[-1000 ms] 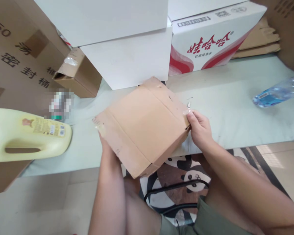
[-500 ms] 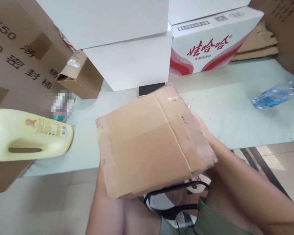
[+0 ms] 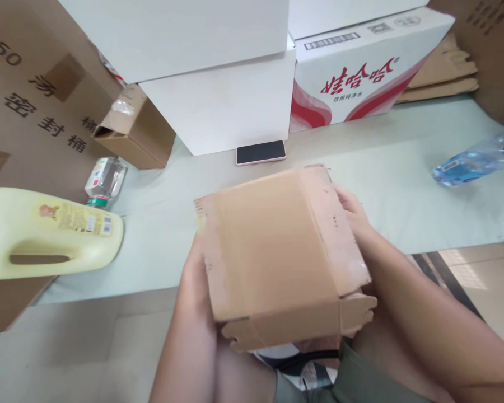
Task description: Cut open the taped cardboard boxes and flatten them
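The cardboard box is tilting on the near side of the phone; the left hand and right hand are holding its opposite edges, seemingly for balance, fingers mostly hiding; just beyond the phone, a white carton is standing.

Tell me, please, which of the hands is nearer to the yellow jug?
Left. The left hand is right of the yellow jug; the right hand is farther right, across the cardboard box.
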The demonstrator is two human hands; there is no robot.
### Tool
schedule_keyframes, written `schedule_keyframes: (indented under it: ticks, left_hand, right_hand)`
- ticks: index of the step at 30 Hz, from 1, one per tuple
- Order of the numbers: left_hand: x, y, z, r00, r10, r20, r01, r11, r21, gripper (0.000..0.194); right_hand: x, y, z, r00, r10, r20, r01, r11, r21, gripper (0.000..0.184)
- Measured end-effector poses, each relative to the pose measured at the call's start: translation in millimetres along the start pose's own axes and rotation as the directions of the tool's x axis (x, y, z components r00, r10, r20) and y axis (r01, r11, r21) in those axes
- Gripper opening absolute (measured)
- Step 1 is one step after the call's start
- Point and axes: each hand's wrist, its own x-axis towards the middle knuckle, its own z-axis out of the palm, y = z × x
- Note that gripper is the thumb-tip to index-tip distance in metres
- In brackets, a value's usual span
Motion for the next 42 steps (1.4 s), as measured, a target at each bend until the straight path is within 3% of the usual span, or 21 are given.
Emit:
schedule_keyframes:
  ticks: [2, 3, 5, 9, 11, 14, 16, 21, 23, 25, 28, 31, 38, 42]
  left_hand:
    - [11.0, 8.7, -0.7, 0.995, -0.066, -0.073, 0.066, 0.998, 0.001, 0.038]
    - [18.1, 14.1, -1.9, 0.992, -0.044, -0.116, 0.043, 0.999, -0.006, 0.038]
    - [33.2, 25.2, -6.4, 0.975, 0.17, -0.143, -0.181, 0.981, -0.063, 0.039]
    - [55.0, 40.9, -17.5, 0.889, 0.447, -0.101, -0.458, 0.867, -0.195, 0.033]
    - [58.6, 43.4, -20.6, 0.844, 0.532, -0.072, -0.534, 0.819, -0.21, 0.03]
    - [59.0, 42.5, -21.5, 0.843, 0.532, -0.075, -0.535, 0.821, -0.198, 0.033]
    - [58.5, 41.0, -20.9, 0.841, 0.538, -0.06, -0.539, 0.821, -0.189, 0.037]
    - [57.3, 38.4, -19.1, 0.737, 0.675, -0.001, -0.663, 0.723, -0.193, 0.064]
    - [58.2, 37.6, -18.7, 0.758, 0.652, 0.015, -0.637, 0.745, -0.196, 0.064]
    - [61.6, 37.0, -19.0, 0.798, 0.602, -0.031, -0.596, 0.78, -0.193, 0.048]
    - [69.8, 36.8, -21.1, 0.821, 0.554, -0.137, -0.57, 0.793, -0.215, 0.032]
    - [74.9, 36.8, -23.4, 0.818, 0.551, -0.167, -0.575, 0.787, -0.225, 0.033]
    - [68.1, 36.5, -14.6, 0.835, 0.534, -0.132, -0.55, 0.802, -0.233, 0.042]
    - [68.1, 39.4, -8.0, 0.847, 0.477, -0.235, -0.527, 0.813, -0.248, 0.034]
  right_hand:
    - [7.9, -1.4, -5.9, 0.997, 0.074, -0.014, -0.072, 0.992, 0.105, 0.031]
    - [10.1, -2.5, -8.3, 0.993, 0.113, -0.017, -0.109, 0.978, 0.176, 0.033]
    - [11.5, -5.3, -11.7, 0.985, 0.173, 0.014, -0.169, 0.944, 0.284, 0.039]
    - [8.1, -8.5, -11.3, 0.976, 0.162, 0.149, -0.201, 0.932, 0.302, 0.054]
    - [5.2, -7.6, -8.0, 0.966, 0.137, 0.219, -0.201, 0.933, 0.3, 0.055]
    - [0.6, -3.9, -1.3, 0.946, 0.173, 0.276, -0.246, 0.934, 0.259, 0.053]
    - [-1.6, -1.6, 2.9, 0.953, 0.214, 0.216, -0.265, 0.932, 0.245, 0.053]
    - [-0.1, -2.7, 8.6, 0.98, 0.195, -0.045, -0.172, 0.934, 0.313, 0.051]
    - [1.3, -5.1, 9.4, 0.978, 0.194, -0.078, -0.157, 0.927, 0.342, 0.051]
    - [1.2, -6.8, 9.8, 0.976, 0.21, -0.057, -0.177, 0.918, 0.356, 0.053]
    - [-2.3, -6.7, 10.2, 0.965, 0.257, 0.059, -0.262, 0.91, 0.323, 0.055]
    - [-6.2, -6.4, 10.5, 0.942, 0.296, 0.158, -0.33, 0.905, 0.268, 0.054]
    - [-2.3, -11.3, 10.6, 0.971, 0.237, -0.002, -0.215, 0.883, 0.418, 0.051]
    - [-4.9, -3.1, 15.0, 0.965, 0.262, 0.002, -0.244, 0.894, 0.376, 0.053]
